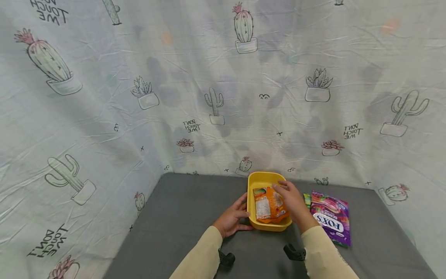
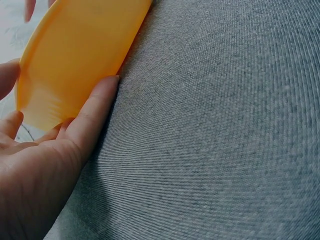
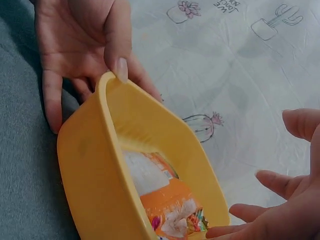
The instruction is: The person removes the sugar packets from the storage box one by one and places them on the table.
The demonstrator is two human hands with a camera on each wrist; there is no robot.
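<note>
A yellow plastic tub (image 1: 261,178) stands on the grey cloth surface, with an orange snack packet (image 1: 275,207) lying inside it. My left hand (image 1: 230,221) holds the tub's left side; the right wrist view shows its thumb (image 3: 121,69) on the rim and other fingers along the outer wall. Over the tub's right side is my right hand (image 1: 294,203), its fingers spread and loosely bent, gripping nothing. In the right wrist view the fingertips of that hand (image 3: 280,210) are near the rim and the packet; whether they touch is unclear.
Right of the tub lies a purple FOX'S berries candy bag (image 1: 332,217), with a green packet (image 1: 307,199) partly hidden beside it. A pale curtain (image 1: 223,77) printed with cacti surrounds the grey surface (image 1: 174,221).
</note>
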